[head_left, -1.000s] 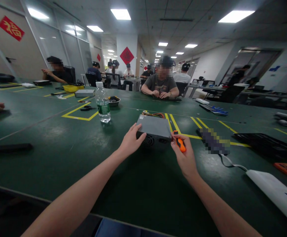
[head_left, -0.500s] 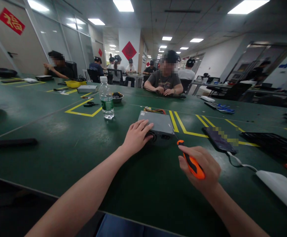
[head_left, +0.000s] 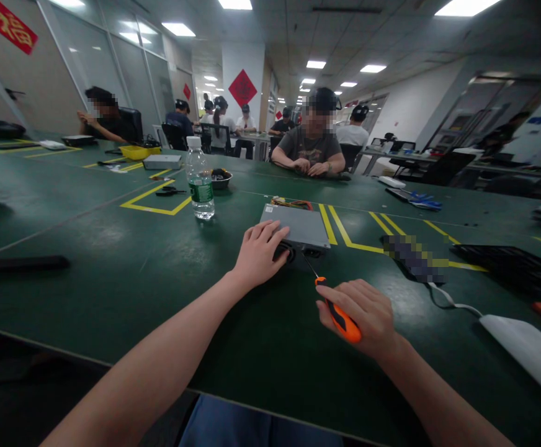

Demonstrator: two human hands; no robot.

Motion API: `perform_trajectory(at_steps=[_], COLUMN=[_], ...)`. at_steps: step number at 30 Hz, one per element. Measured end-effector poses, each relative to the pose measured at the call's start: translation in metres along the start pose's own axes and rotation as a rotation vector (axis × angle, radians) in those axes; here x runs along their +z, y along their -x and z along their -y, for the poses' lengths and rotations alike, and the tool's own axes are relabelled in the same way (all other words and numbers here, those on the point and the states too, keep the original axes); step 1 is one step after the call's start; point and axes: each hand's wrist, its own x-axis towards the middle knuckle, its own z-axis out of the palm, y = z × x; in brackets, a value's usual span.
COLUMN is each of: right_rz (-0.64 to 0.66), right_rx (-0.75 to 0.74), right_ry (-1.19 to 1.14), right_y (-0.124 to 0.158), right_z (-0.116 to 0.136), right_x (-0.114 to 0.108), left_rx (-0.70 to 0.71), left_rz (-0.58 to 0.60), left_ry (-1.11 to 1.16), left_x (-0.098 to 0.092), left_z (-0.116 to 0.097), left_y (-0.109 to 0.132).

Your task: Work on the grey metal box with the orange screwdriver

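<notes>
A grey computer power supply [head_left: 302, 225] lies on the green table in front of me. My left hand [head_left: 262, 253] grips its near left edge, fingers spread over the top and thumb down against the front face by the round fan grille. My right hand [head_left: 361, 315] is closed round the orange and black handle of a screwdriver [head_left: 344, 321]. The thin shaft slants up and left to the front face, near the power socket [head_left: 316, 252]. Whether the tip touches a screw is too small to tell. Coloured cables [head_left: 293, 203] lie behind the case.
A water bottle [head_left: 200, 186] stands left of the power supply, with a small metal bowl [head_left: 221, 180] behind it. To the right lie a phone [head_left: 412, 259] on a white cable, a white device [head_left: 526, 341] and a black tray [head_left: 507, 264]. A co-worker [head_left: 314, 136] sits opposite.
My right hand has moved left with the screwdriver, its shaft shifting from the right corner of the power supply to the front face. My left hand keeps its place.
</notes>
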Motion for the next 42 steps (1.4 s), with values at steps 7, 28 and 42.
perform_trajectory(at_steps=[7,28,42], right_rz=[-0.064,-0.352,-0.100], right_rx=[0.094,0.655,-0.024], right_ry=[-0.053,-0.275,0.061], right_y=[0.000,-0.001,-0.002], right_z=[-0.002,-0.005,0.006], right_x=[-0.001,0.006,0.006], left_rx=[-0.007,-0.128,-0.133], left_rz=[0.008,-0.048,-0.076], left_ry=[0.003,0.028,-0.013], left_x=[-0.001,0.004,0.006], left_z=[0.000,-0.014,-0.022], left_y=[-0.001,-0.005,-0.007])
